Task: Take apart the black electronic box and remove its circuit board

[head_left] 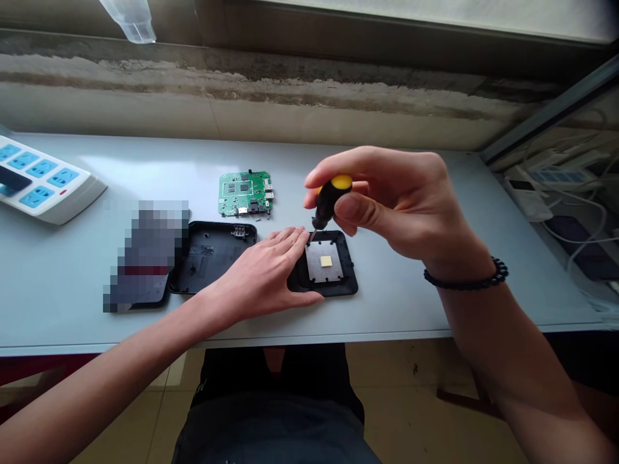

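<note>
Between the fingers and thumb of my right hand [396, 200] is a screwdriver [329, 201] with a short black and yellow handle, its shaft pointing down. The tip is at the upper left corner of a metal plate [316, 265] set in a black plastic cover [351, 283]. A small pale yellow pad [326, 261] sits on the plate. My left hand [271, 270] lies flat over the cover's left side, fingers stretched and thumb apart along its near edge. Left of that hand, a black case half [213, 251] lies with its inside up. A green circuit board [245, 192] rests behind it.
A white power strip [68, 200] with blue sockets stands at the left. A blurred-out dark flat object [149, 258] touches the black case half. Tiny loose parts [261, 219] lie near the board. White cables [590, 219] and devices sit at the right beyond a panel.
</note>
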